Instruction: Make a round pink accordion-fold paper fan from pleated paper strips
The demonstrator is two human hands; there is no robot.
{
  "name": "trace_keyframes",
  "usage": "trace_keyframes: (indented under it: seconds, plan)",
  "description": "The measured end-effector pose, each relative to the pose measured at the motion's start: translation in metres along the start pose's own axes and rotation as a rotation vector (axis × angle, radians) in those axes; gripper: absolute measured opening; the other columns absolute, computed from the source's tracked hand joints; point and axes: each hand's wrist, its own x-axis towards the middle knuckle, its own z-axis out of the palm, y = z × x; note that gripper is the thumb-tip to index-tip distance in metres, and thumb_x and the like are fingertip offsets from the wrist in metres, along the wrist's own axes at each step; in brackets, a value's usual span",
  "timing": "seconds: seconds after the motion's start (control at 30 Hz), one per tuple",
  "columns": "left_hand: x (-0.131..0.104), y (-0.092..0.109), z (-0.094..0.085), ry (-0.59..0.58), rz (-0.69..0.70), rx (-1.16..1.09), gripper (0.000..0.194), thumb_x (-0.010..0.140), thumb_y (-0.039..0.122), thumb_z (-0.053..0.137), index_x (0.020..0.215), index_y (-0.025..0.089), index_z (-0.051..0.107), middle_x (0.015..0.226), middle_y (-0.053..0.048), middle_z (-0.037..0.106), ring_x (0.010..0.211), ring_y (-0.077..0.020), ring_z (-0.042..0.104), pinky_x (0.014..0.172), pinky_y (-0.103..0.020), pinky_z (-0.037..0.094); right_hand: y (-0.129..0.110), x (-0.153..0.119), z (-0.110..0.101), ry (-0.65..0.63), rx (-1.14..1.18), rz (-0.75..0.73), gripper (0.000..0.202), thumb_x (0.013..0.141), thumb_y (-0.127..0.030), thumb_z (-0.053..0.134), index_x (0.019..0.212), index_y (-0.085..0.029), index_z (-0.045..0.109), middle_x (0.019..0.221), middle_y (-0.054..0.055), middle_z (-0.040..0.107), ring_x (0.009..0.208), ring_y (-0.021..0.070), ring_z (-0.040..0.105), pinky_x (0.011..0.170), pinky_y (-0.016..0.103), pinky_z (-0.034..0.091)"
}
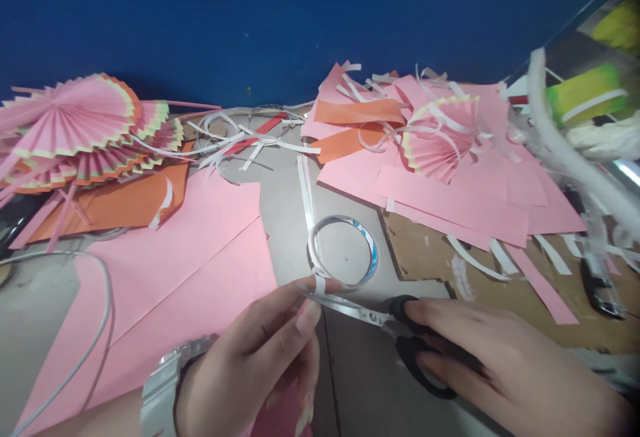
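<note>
My left hand point(250, 357), wearing a silvery watch point(163, 384), is closed in a pinch on the free end of white tape point(320, 284). That end runs off a narrow tape roll point(373, 257) lying on the table just beyond my fingers. In my right hand point(490, 350) are black-handled scissors point(360, 312), my fingers through the loops. Their blades reach left across the tape end, close to my left fingertips. A bit of pink paper point(287, 410) shows below my left hand; whether my fingers hold it is hidden.
Pink sheets point(210, 250) lie at left, with pleated paper fans point(80, 117) behind. More pink paper point(450, 204) and a fan point(445, 137) sit on cardboard point(420, 244) at right. White strips point(240, 140) are scattered between. A grey cable point(107, 290) curves at left; a blue wall point(300, 24) stands behind.
</note>
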Motion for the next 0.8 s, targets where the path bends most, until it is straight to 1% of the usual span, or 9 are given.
trace_keyframes:
  seconds: [0.1, 0.17, 0.3, 0.4, 0.6, 0.73, 0.8]
  plan:
    - [0.0006, -0.0002, -0.0003, -0.017, 0.023, 0.019, 0.049, 0.088, 0.047, 0.044, 0.130, 0.024, 0.042, 0.048, 0.005, 0.051, 0.035, -0.0043, 0.044, 0.035, -0.013, 0.026, -0.0003, 0.0002, 0.0017, 0.057, -0.011, -0.029, 0.023, 0.077, -0.026, 0.049, 0.098, -0.028, 0.058, 0.092, 0.001, 0.072, 0.077, 0.0204, 0.069, 0.063, 0.030, 0.057]
    - [0.0007, -0.0002, -0.0006, -0.022, 0.031, 0.040, 0.049, 0.087, 0.048, 0.044, 0.130, 0.023, 0.044, 0.049, 0.005, 0.051, 0.034, -0.0045, 0.043, 0.035, -0.014, 0.024, -0.0005, 0.0008, 0.0024, 0.065, -0.022, -0.040, 0.027, 0.075, -0.026, 0.051, 0.102, -0.028, 0.058, 0.095, 0.002, 0.071, 0.080, 0.0205, 0.069, 0.067, 0.030, 0.057]
    - [-0.0002, -0.0016, -0.0012, -0.017, 0.040, 0.076, 0.050, 0.089, 0.047, 0.041, 0.132, 0.021, 0.041, 0.045, 0.005, 0.050, 0.032, -0.0043, 0.040, 0.034, -0.014, 0.023, 0.0007, 0.0003, 0.0014, 0.022, -0.039, -0.022, 0.018, 0.078, -0.024, 0.047, 0.091, -0.027, 0.059, 0.089, 0.002, 0.072, 0.073, 0.0202, 0.070, 0.058, 0.028, 0.057]
    - [-0.0008, -0.0035, -0.0018, -0.003, 0.034, 0.088, 0.049, 0.091, 0.043, 0.039, 0.134, 0.021, 0.037, 0.045, 0.006, 0.050, 0.033, -0.0043, 0.041, 0.035, -0.014, 0.025, 0.0020, -0.0008, 0.0004, 0.029, -0.057, -0.038, 0.018, 0.081, -0.025, 0.041, 0.087, -0.027, 0.059, 0.085, 0.002, 0.073, 0.071, 0.0203, 0.070, 0.055, 0.029, 0.057]
    - [0.0001, -0.0026, -0.0017, -0.024, 0.041, 0.085, 0.051, 0.090, 0.047, 0.040, 0.133, 0.021, 0.039, 0.045, 0.006, 0.049, 0.034, -0.0047, 0.043, 0.035, -0.014, 0.024, 0.0014, 0.0019, 0.0030, 0.094, -0.096, -0.089, 0.018, 0.083, -0.028, 0.040, 0.094, -0.029, 0.055, 0.086, 0.002, 0.072, 0.072, 0.0201, 0.070, 0.057, 0.029, 0.058]
    - [0.0000, -0.0017, -0.0008, -0.003, 0.052, 0.117, 0.050, 0.090, 0.045, 0.039, 0.134, 0.021, 0.038, 0.044, 0.006, 0.048, 0.034, -0.0048, 0.043, 0.035, -0.015, 0.025, -0.0001, 0.0038, 0.0019, 0.125, -0.108, -0.136, 0.019, 0.088, -0.032, 0.034, 0.090, -0.030, 0.052, 0.081, 0.001, 0.072, 0.066, 0.0191, 0.070, 0.053, 0.027, 0.058]
    - [0.0001, -0.0020, -0.0005, -0.008, 0.065, 0.124, 0.050, 0.090, 0.046, 0.039, 0.134, 0.020, 0.038, 0.044, 0.006, 0.049, 0.033, -0.0046, 0.042, 0.035, -0.015, 0.024, -0.0005, 0.0042, 0.0013, 0.151, -0.114, -0.150, 0.019, 0.089, -0.034, 0.033, 0.092, -0.030, 0.051, 0.081, 0.001, 0.072, 0.065, 0.0186, 0.070, 0.052, 0.027, 0.058]
